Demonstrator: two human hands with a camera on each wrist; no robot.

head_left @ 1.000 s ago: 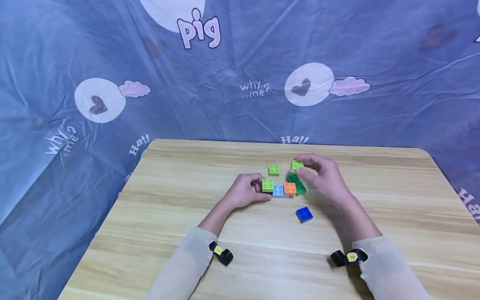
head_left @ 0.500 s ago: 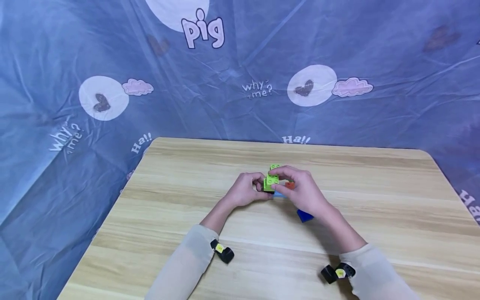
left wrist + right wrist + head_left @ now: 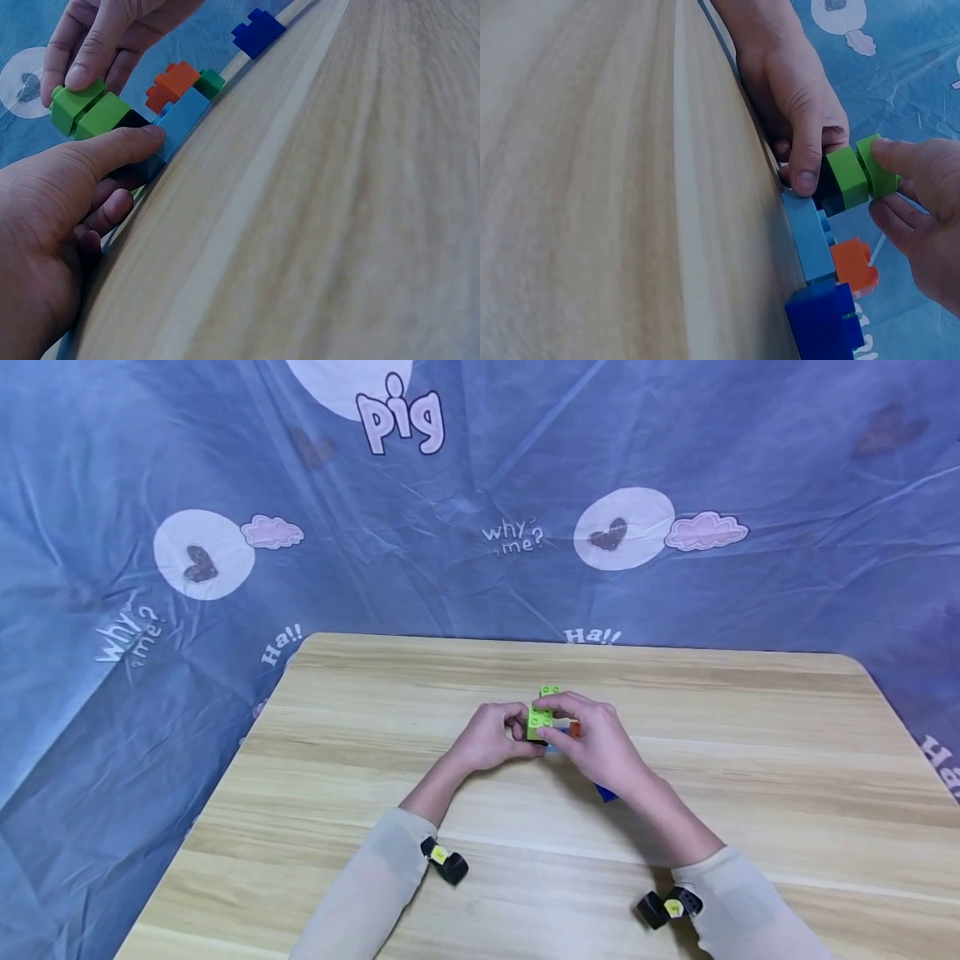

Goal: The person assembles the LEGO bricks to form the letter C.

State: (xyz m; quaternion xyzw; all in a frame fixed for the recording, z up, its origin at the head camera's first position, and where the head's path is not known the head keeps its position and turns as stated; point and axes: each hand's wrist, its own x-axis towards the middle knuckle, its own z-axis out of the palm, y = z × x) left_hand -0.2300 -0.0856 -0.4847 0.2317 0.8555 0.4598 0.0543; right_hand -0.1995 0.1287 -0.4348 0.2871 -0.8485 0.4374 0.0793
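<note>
My left hand (image 3: 491, 739) grips the left end of a low brick build, thumb against a black brick (image 3: 136, 119) and the end of a light blue brick (image 3: 184, 120). A lime green brick (image 3: 847, 178) sits on the black one. Above it, my right hand (image 3: 600, 739) pinches a second lime green brick (image 3: 880, 169) between thumb and fingers. These two lime bricks meet with a thin gap between them. An orange brick (image 3: 174, 81) stands on the light blue brick's other end. In the head view my right hand hides much of the build.
Another lime green brick (image 3: 551, 691) lies just behind the build. A dark blue brick (image 3: 259, 34) is on the wooden table (image 3: 337, 735), partly under my right hand in the head view. Part of a dark green brick (image 3: 211, 82) shows beyond the orange one.
My right hand has brought its lime green brick leftward from beside the dark green brick, then down onto the lime brick on the build. My left hand has kept its hold.
</note>
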